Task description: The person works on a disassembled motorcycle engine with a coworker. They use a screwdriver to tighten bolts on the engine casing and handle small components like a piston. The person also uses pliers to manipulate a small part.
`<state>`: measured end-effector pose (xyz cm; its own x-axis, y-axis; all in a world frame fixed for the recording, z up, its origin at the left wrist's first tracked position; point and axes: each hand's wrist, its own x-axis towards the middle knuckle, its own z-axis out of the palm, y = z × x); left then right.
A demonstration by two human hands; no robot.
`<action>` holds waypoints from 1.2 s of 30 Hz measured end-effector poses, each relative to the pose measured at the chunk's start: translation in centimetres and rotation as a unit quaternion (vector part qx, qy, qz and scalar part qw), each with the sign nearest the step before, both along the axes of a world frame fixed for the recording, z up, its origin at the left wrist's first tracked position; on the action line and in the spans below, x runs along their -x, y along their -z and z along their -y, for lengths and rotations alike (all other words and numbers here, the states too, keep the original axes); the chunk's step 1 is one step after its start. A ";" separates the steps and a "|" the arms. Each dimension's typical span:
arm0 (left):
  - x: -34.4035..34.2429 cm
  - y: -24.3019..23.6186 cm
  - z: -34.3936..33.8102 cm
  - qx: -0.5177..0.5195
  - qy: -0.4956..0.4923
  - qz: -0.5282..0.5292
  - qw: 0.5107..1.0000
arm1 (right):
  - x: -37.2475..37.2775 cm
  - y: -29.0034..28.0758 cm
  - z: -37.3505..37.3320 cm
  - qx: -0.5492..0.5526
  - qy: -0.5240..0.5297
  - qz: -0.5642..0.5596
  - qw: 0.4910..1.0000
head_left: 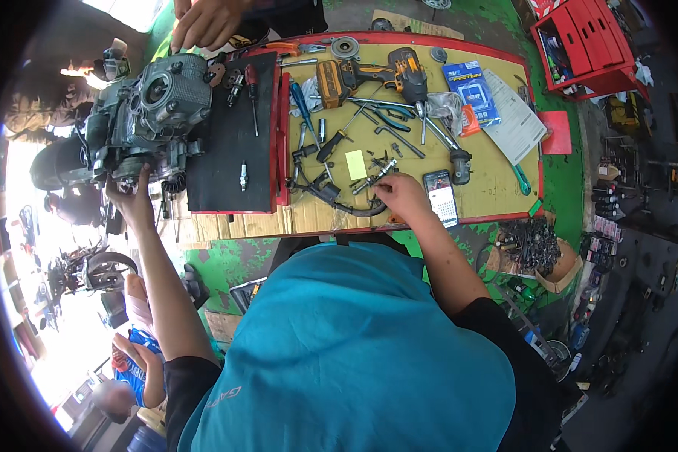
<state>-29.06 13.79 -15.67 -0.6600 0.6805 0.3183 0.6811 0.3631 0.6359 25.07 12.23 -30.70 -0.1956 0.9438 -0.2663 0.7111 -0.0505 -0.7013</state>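
At the left end of the bench stands a grey motorcycle engine (154,98). My left hand (130,202) grips the round part at its near lower side, thumb and fingers apart around it. Over the yellowish bench top, my right hand (401,197) has its fingertips pinched together at some small metal parts (369,183); what they hold, if anything, is too small to make out. A yellow paper note (355,165) and a black cable harness (331,197) lie to its left. Just right of it lies a phone (441,197) with its screen lit.
An orange-black cordless impact wrench (408,71), a blue-handled screwdriver (305,111), pliers (392,120) and a ratchet (460,162) crowd the bench. On the black mat (226,173) lies a spark plug (243,176). Another person's hand (207,24) is beyond the engine. A red tool cabinet (584,45) stands far right.
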 end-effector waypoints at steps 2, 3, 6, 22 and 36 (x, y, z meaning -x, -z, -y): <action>0.2 -0.2 0.1 0.021 -0.005 -0.033 0.999 | 0.1 -0.3 -1.2 0.004 0.013 0.008 1.000; 0.0 -0.4 0.1 0.026 -0.005 -0.023 0.999 | 0.0 -0.3 -1.9 0.004 0.026 0.015 1.000; 0.0 -0.9 -0.1 0.025 0.002 -0.018 1.000 | -0.9 0.6 -4.2 -0.058 0.068 0.059 0.994; 0.8 -1.3 -0.1 0.057 -0.019 -0.036 0.998 | 2.7 2.7 -9.9 -0.163 0.052 0.164 0.971; -0.4 -2.6 0.2 0.044 -0.025 -0.051 0.997 | 3.2 2.8 -16.7 -0.034 0.031 0.220 0.974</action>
